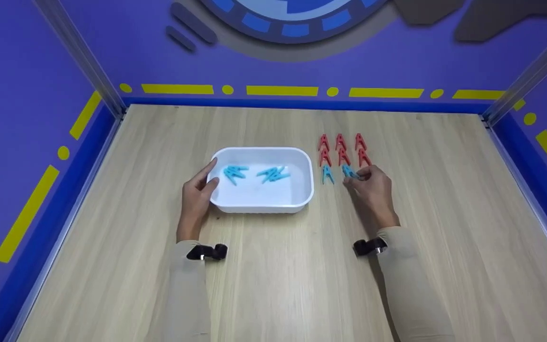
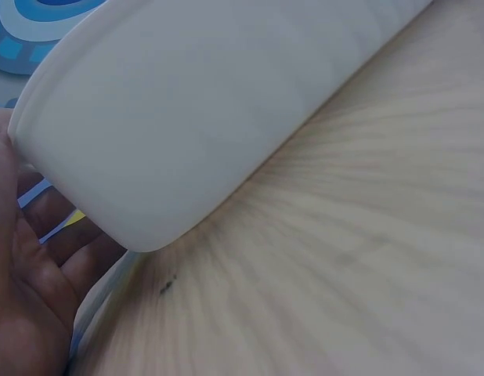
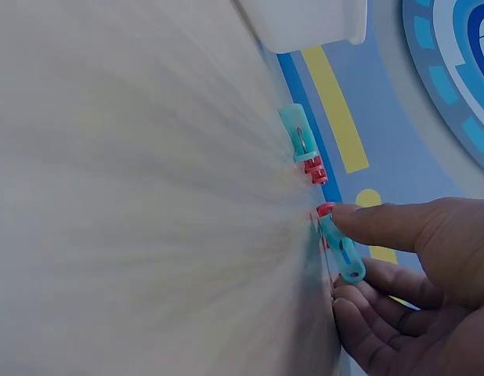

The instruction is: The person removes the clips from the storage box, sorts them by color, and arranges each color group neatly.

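My left hand (image 1: pixel 193 199) grips the left end of a white plastic tub (image 1: pixel 260 207), with the thumb over the near left part of its rim. Inside lie several blue clothespins (image 1: pixel 273 175) in two small clusters. To the right of the tub, my right hand (image 1: pixel 374 192) pinches a blue clothespin (image 3: pixel 341 251) between thumb and fingers, low over the tabletop. Another blue clothespin (image 1: pixel 327 175) lies to its left, legs toward me. Behind these, several red clothespins (image 1: pixel 343 156) are laid out in two rows.
Light wood-grain tabletop (image 1: pixel 273 266) lies under everything. Blue-purple panels (image 1: pixel 273 71) with yellow dashes enclose the back and both sides, with metal posts (image 1: pixel 88 57) at the corners. A black camera strap (image 1: pixel 207 251) sits on each wrist.
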### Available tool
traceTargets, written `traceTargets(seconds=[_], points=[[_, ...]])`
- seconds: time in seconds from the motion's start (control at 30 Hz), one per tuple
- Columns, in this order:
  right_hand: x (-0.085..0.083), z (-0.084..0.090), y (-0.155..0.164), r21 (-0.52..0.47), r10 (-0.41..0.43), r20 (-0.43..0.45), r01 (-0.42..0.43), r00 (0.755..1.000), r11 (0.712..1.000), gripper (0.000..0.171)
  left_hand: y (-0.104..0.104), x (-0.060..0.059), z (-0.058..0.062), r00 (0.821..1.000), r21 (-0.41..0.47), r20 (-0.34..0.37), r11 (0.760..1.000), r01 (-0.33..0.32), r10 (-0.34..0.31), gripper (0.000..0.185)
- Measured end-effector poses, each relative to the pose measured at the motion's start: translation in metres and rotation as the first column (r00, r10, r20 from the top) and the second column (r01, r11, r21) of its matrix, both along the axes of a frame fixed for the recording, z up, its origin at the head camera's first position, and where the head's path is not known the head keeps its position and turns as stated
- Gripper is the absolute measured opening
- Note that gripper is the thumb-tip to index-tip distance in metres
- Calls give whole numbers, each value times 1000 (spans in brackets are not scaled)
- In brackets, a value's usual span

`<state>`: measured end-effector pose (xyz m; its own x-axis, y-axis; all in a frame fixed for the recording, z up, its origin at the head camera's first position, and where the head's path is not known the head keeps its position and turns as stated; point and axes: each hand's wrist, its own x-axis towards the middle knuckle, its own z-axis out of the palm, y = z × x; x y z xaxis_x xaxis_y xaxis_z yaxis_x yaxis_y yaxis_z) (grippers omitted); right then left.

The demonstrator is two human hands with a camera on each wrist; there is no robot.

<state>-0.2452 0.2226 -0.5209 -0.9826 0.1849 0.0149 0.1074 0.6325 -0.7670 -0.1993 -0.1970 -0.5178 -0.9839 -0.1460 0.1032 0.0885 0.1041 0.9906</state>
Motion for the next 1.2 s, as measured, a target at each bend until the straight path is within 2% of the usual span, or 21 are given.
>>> traceTargets(seconds=[0.17,0.27,0.57,0.7,0.87,1.2], points=[[0,-1,-2,-1,14,10,-14,1000,1000,40,-6,-11,-20,1000,1,-6,1000,-4,4,50],[1,-1,-3,1,31,11,-31,999,1000,40,-8,-12,-27,1000,2,-17,1000,-4,4,50],[0,-4,-5,45,56,-3,-56,998,997,37,-8,-11,-27,999,-8,-50,1000,-8,8,49],[-1,-4,-6,54,63,19,-64,998,996,40,-8,-11,-27,998,-15,-61,1000,-18,17,49],[-1,-3,-6,44,69,46,-71,997,997,41,-8,-12,-27,998,-23,-54,1000,-17,16,50],[-2,-5,-6,50,71,11,-72,997,996,37,-8,-12,-28,999,-7,-48,1000,-11,10,50]])
